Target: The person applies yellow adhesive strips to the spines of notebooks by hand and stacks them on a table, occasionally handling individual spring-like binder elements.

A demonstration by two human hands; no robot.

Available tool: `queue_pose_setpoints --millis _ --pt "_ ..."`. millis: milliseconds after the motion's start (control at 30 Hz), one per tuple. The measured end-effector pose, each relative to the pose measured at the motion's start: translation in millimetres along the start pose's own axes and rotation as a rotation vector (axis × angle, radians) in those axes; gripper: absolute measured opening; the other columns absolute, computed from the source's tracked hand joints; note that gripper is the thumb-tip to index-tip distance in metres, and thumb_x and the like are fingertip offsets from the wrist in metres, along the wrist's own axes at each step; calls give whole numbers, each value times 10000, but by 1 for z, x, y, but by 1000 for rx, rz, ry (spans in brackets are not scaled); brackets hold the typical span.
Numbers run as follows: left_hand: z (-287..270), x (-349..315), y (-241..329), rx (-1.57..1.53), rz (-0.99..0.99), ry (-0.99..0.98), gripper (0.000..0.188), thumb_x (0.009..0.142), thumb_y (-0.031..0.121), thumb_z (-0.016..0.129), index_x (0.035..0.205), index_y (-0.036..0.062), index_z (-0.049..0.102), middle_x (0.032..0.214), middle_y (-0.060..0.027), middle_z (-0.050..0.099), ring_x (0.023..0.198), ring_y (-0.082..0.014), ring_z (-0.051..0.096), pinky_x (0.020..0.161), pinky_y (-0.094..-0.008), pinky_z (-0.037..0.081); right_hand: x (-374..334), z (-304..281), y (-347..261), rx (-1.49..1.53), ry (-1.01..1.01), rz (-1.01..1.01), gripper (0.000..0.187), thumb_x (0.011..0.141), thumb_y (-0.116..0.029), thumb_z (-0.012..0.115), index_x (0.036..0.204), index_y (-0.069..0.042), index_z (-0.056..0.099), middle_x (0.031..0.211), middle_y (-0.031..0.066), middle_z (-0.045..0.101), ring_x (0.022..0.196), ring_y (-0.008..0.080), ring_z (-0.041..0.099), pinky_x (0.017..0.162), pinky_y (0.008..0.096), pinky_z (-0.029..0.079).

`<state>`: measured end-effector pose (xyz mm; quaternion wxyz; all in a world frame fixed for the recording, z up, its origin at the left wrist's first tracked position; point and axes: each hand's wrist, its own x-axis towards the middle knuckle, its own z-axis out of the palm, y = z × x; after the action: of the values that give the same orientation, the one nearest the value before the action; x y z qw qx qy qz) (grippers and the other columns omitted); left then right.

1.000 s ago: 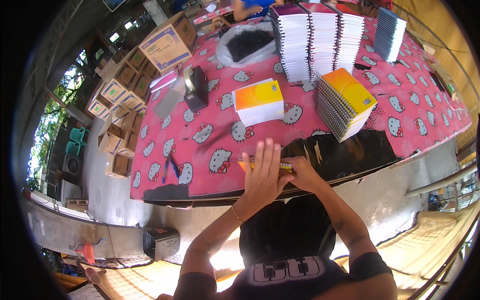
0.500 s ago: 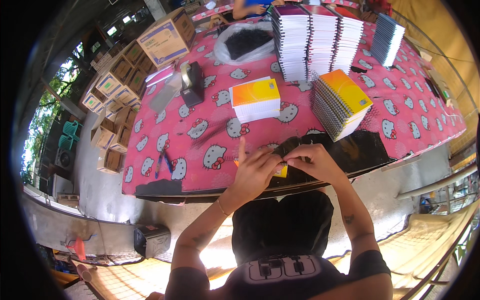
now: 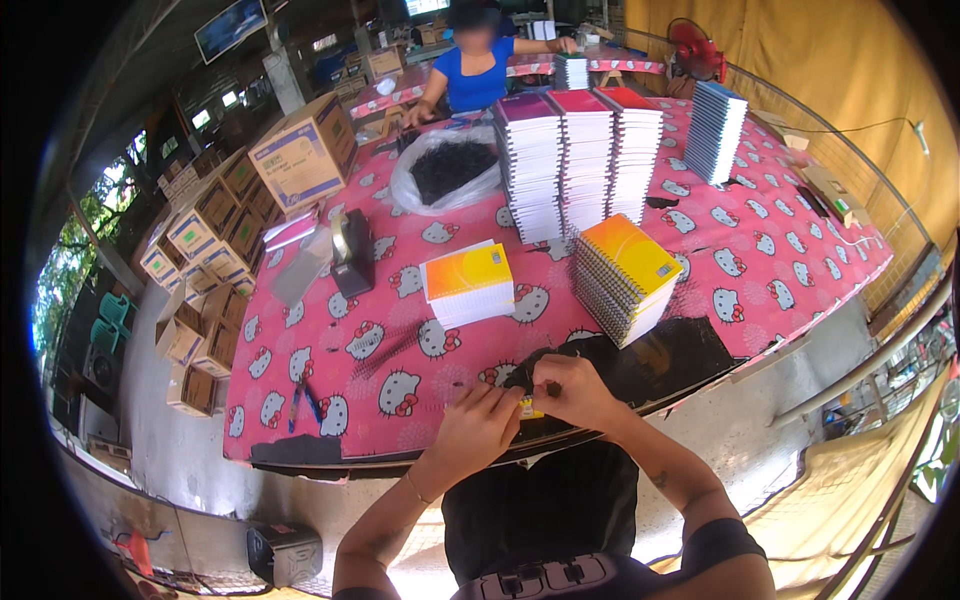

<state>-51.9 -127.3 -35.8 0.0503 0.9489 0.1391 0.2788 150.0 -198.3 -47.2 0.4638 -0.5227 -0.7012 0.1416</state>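
At the near edge of the table, my left hand (image 3: 476, 424) is closed over a small notebook with a yellow cover (image 3: 531, 409); only a sliver of it shows between my hands. Beside it my right hand (image 3: 578, 392) is pinched, its fingertips at the notebook's edge; whatever they hold is too small to make out. Ahead of my left hand lies a pile of yellow-orange covered page blocks (image 3: 468, 285) without visible coils. Past my right hand is a stack of spiral-bound yellow notebooks (image 3: 627, 278). Loose dark coils (image 3: 388, 347) lie on the pink cloth.
Tall stacks of spiral notebooks (image 3: 580, 165) and a blue-covered stack (image 3: 715, 132) stand farther back. A plastic bag of black coils (image 3: 448, 172), a tape dispenser (image 3: 350, 255), a carton (image 3: 303, 150) and pens (image 3: 304, 405) are on the table. Across it sits a person in blue (image 3: 472, 72).
The view has tilted up, bringing more of the person across the table into sight. My left index finger, raised before, has come down, and my hands have drawn slightly apart.
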Motion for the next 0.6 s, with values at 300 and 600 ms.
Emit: queue_pose_setpoints --millis 300,600 --pt "-57 136 35 -575 -64 331 254 944 129 644 1165 16 591 1109 -205 638 1042 -324 667 863 -384 533 13 -82 -97 116 350 88 672 879 -24 688 1501 -31 431 1271 130 532 1161 203 531 953 337 494" --pt "60 259 -27 -166 26 406 246 904 150 681 1130 54 673 1064 -180 665 1029 -359 631 904 -455 489 69 -225 38 -450 52 336 481 890 -154 710 1321 28 602 1199 178 642 1049 249 650 926 356 511"
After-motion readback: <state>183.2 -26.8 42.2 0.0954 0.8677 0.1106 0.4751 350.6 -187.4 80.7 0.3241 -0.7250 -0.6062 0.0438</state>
